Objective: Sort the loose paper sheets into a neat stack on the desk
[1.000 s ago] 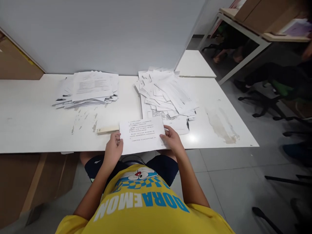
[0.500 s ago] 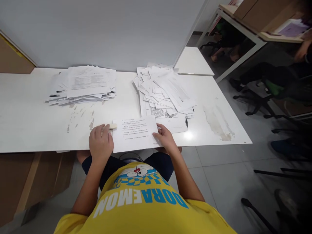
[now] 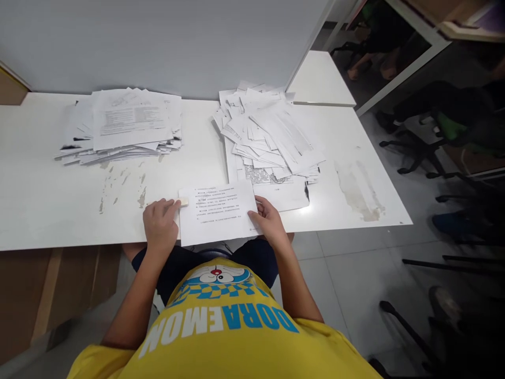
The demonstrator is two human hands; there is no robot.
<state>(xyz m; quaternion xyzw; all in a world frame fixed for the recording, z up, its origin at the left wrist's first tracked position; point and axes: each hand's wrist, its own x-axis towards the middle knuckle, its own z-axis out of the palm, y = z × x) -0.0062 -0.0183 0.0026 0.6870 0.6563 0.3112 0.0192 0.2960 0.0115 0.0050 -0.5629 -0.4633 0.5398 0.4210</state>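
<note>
Left hand (image 3: 160,223) apparently gripping pale block (image 3: 183,201), right hand (image 3: 266,221) pinning sheet (image 3: 216,210), white desk (image 3: 47,200), grey partition (image 3: 177,42).

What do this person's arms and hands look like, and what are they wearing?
Two bare forearms, the left hand and right hand without gloves; no rings, watch or bracelets show. The short sleeves of a yellow T-shirt end above the elbows. The shirt bears a cartoon cat face and blue and white lettering.

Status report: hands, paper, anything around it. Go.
Left hand flat on a small pale block beside the sheet. Right hand pinning the printed sheet at the table's near edge. Loose paper pile touches behind; neat stack stands apart.
</note>
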